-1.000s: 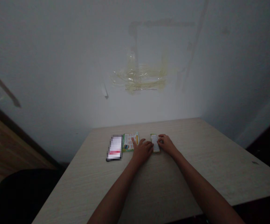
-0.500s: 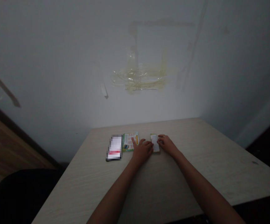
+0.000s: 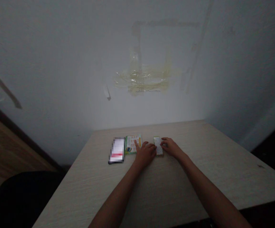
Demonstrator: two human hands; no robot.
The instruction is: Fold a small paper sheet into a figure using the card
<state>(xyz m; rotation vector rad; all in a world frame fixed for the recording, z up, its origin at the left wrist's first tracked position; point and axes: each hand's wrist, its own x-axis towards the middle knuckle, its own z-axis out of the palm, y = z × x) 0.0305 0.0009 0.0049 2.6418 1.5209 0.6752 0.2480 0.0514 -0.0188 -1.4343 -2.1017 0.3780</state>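
A narrow, flat printed box, whitish with some green at its far end, lies on the table between my hands. My left hand rests palm down with its fingers apart. Its fingertips meet the box's left edge, while the thumb reaches over a green and white printed packet. From the other side, my right hand has curled fingers against the box's right edge, with one finger held off it. The print is too small to read.
Left of the packet lies a phone with its lit screen blurred out. The pale wooden table meets a grey wall marked with yellowed tape. A dark shape stands beyond the table's left edge.
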